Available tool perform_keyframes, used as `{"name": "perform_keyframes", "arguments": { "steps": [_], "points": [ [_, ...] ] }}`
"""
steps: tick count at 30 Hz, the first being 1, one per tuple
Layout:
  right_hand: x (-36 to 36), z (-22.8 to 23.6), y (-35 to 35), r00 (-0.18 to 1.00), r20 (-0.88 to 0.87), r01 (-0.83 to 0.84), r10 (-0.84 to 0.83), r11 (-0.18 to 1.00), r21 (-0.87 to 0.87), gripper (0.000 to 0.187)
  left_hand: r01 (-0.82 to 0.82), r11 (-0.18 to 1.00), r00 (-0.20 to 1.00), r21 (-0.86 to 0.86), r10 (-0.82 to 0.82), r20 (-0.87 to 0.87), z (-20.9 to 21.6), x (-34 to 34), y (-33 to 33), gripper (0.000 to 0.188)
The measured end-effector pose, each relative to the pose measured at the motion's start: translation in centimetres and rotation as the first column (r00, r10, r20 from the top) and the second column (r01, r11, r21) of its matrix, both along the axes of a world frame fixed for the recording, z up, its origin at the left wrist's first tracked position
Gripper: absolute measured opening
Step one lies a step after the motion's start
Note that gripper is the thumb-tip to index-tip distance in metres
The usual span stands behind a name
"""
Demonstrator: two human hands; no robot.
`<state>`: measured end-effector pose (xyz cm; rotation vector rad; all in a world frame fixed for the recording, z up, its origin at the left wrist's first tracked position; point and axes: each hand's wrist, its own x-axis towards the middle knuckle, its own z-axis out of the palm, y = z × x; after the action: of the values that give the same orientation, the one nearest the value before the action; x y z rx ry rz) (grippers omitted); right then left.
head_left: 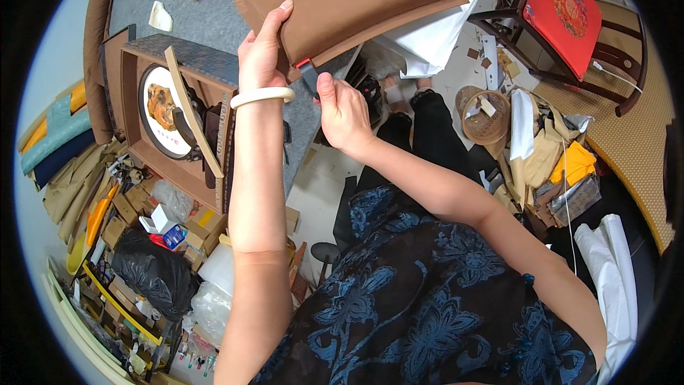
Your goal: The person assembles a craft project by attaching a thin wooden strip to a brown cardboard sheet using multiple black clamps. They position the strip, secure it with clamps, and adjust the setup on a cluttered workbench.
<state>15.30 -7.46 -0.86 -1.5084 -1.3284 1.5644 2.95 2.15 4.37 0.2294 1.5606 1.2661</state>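
A brown fabric-covered panel [356, 7] with a raised padded middle and a flat border fills the top of the view, tilted over the worktable. My left hand [265, 53] grips its near left edge, thumb up along the border; a pale bangle [262, 96] circles that wrist. Just right of it, my right hand [345, 113] is closed, thumb up, around a small black and red tool [308, 70]. The tool's tip meets the panel's near corner. The fingers hide most of the tool, so its kind cannot be made out.
A brown-lined box [135, 117] with a round white picture stands left on the grey worktable [206, 3]. White sheeting [431, 50] hangs at the table's right. A red-seated chair [563, 11], a wastebasket [484, 117] and fabric scraps [545, 142] lie to the right. A black bag [153, 271] sits lower left.
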Motion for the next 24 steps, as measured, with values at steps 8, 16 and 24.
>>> {"name": "perform_keyframes", "arguments": {
  "steps": [8, 16, 24],
  "points": [
    [-0.6, 0.0, -0.4, 0.999, 0.048, 0.008, -0.009, 1.000, 0.014, 0.066, -0.021, 1.000, 1.000, -0.002, 0.021, 0.012, -1.0, 0.3, -0.1, 0.053],
    [-0.7, 0.4, -0.2, 0.990, 0.137, -0.033, 0.039, 0.998, -0.046, 0.074, -0.039, 0.999, 0.999, 0.002, 0.039, 0.011, -0.9, 0.4, -0.3, 0.051],
    [5.2, 2.0, 1.2, 0.994, -0.080, 0.073, -0.071, 0.997, 0.023, 0.048, -0.019, 1.000, 1.000, 0.003, 0.019, -0.023, -1.2, 0.4, 0.0, 0.057]
  ]
}}
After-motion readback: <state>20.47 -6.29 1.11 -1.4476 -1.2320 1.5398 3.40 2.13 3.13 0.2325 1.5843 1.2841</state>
